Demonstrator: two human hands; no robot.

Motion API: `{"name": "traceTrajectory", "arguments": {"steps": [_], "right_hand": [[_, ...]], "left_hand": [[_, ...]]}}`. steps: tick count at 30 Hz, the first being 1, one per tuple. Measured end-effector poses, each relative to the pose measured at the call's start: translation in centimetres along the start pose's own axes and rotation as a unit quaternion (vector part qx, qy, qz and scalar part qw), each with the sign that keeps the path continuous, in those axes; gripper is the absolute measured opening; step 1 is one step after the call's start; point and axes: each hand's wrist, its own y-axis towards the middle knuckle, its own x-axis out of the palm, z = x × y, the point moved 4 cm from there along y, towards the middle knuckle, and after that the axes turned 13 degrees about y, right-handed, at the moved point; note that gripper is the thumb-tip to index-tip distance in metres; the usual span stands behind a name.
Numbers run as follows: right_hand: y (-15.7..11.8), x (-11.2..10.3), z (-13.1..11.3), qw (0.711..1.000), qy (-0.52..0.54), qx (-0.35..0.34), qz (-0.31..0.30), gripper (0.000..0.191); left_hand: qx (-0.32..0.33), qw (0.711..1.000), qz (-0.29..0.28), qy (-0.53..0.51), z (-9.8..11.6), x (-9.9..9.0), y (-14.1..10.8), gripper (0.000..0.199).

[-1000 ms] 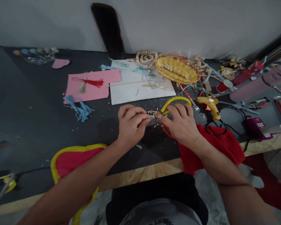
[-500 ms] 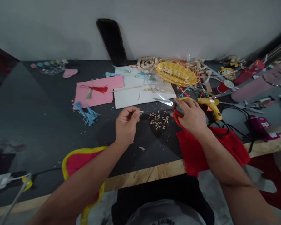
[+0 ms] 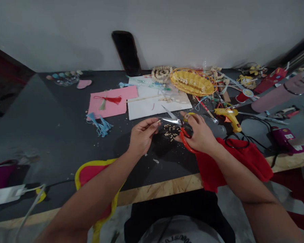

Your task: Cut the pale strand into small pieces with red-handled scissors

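Between its thumb and fingers my left hand pinches a thin pale stick, of which only a short tip shows. Red-handled scissors are in my right hand. Their blades stand apart and point left, with the lower blade close to the stick's tip; whether they touch I cannot tell. Below the blades, several short cut pieces of stick lie scattered on the dark tabletop. Behind my hands is a white board, with a longer thin stick resting across it.
A pink sheet holds red and green tassels, with a blue tassel beside it. A phone leans on the wall. To the right are a yellow wicker basket, a glue gun, a red cloth and a pink bottle.
My right hand has brought the scissors left and down, up to the stick, and the blades have opened wider. My left hand still pinches the stick. The whole view has shifted slightly.
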Motion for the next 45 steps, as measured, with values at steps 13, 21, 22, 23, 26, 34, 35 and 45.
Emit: {"name": "traceTrajectory", "arguments": {"steps": [13,21,22,23,26,34,35,45], "right_hand": [[-0.5,1.9,-0.6,0.998,-0.038,-0.024,-0.04,0.067],[-0.5,1.9,-0.1,0.998,-0.014,-0.005,-0.057,0.062],[-0.4,1.8,0.0,0.998,-0.015,-0.003,-0.053,0.062],[-0.4,1.7,0.1,0.999,-0.017,0.001,-0.047,0.063],[-0.3,1.3,0.5,0.999,-0.021,0.011,-0.033,0.066],[-0.6,2.0,-0.4,0.997,-0.015,-0.009,-0.073,0.068],[-0.7,2.1,-0.6,0.997,-0.011,-0.013,-0.072,0.067],[-0.7,2.3,-0.7,0.995,-0.005,-0.029,-0.09,0.062]], "left_hand": [[-0.058,0.995,-0.062,-0.041,-0.7,0.4,-0.2,0.025],[-0.083,0.993,-0.08,0.004,-0.8,0.4,-0.2,0.026],[-0.085,0.993,-0.08,0.005,-0.8,0.4,-0.2,0.025],[-0.088,0.993,-0.081,0.005,-0.9,0.4,-0.2,0.024],[-0.097,0.992,-0.081,-0.006,-1.1,0.4,-0.2,0.021],[-0.098,0.99,-0.098,-0.013,-1.0,0.7,-0.4,0.026],[-0.094,0.99,-0.1,-0.012,-0.9,0.8,-0.5,0.026],[-0.074,0.989,-0.125,0.004,-0.6,1.1,-0.9,0.022]]}}
